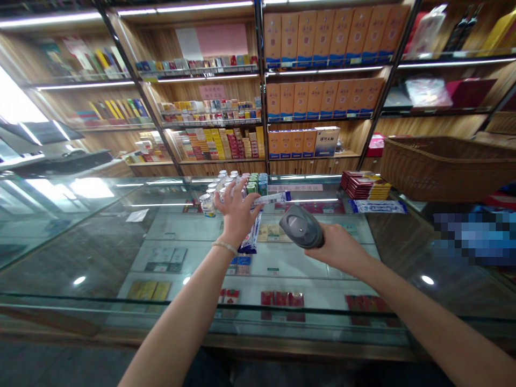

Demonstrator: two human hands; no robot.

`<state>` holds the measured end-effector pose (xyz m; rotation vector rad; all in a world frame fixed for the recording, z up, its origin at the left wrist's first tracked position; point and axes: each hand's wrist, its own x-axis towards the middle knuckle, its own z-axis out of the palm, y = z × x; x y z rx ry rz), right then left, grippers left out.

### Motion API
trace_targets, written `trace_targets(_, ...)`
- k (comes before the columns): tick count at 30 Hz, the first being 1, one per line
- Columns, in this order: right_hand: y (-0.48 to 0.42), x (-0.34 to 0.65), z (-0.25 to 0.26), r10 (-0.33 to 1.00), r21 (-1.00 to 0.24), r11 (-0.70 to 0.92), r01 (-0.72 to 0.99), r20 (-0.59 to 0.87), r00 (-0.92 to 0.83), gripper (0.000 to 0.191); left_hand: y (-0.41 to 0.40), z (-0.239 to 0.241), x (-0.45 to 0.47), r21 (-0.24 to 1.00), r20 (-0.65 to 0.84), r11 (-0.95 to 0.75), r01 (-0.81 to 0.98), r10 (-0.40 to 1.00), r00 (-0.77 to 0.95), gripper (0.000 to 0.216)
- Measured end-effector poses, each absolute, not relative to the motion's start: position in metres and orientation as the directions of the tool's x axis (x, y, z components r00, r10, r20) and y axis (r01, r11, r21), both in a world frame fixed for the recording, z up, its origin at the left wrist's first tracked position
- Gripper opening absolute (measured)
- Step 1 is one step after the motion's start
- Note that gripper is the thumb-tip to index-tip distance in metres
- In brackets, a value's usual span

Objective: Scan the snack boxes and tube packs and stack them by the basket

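My left hand (236, 210), with a beaded bracelet at the wrist, reaches over the glass counter. Its thumb side grips one end of a slim white-and-blue packet (274, 198), whose other end points right. Just below this hand, a second white-and-blue packet (253, 236) lies on the glass, partly covered by the hand. Right behind the fingers are several small capped bottles (208, 204). A dark grey barcode scanner (300, 226) is held in my right hand (341, 247), its rounded head tilted toward the packet.
On the glass counter (189, 287) at right are stacked red and yellow packs (360, 185), a blue-white packet (379, 206) and a wicker basket (439, 169). A paper slip (137, 215) lies left. Cigarette packs show under the glass; shelves of orange boxes (314, 37) stand behind.
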<state>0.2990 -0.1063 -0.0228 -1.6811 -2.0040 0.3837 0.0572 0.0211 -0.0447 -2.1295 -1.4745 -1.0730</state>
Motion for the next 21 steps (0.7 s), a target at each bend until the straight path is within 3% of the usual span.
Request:
trace_targets(6, -0.106, 0.300, -0.021, 0.979, -0.543, 0.182, 0.820, 0.181, -0.098, 0.037, 0.021, -0.045, 0.056, 0.134, 0.743, -0.422, 0.896, 0.642, 0.191, 0.017)
trace_targets(11, -0.101, 0.303, -0.029, 0.966, -0.492, 0.206, 0.846, 0.242, -0.094, 0.050, 0.021, -0.044, 0.057, 0.143, 0.742, -0.416, 0.898, 0.646, 0.181, 0.016)
trace_targets(16, -0.095, 0.307, -0.033, 0.963, -0.453, 0.185, 0.872, 0.261, -0.069, 0.051, 0.020, -0.043, 0.057, 0.140, 0.738, -0.417, 0.898, 0.649, 0.186, 0.016)
trace_targets(21, -0.093, 0.308, -0.028, 0.975, -0.236, 0.094, 0.967, 0.217, -0.042, 0.041, 0.020, -0.045, 0.057, 0.127, 0.748, -0.424, 0.897, 0.635, 0.194, 0.016)
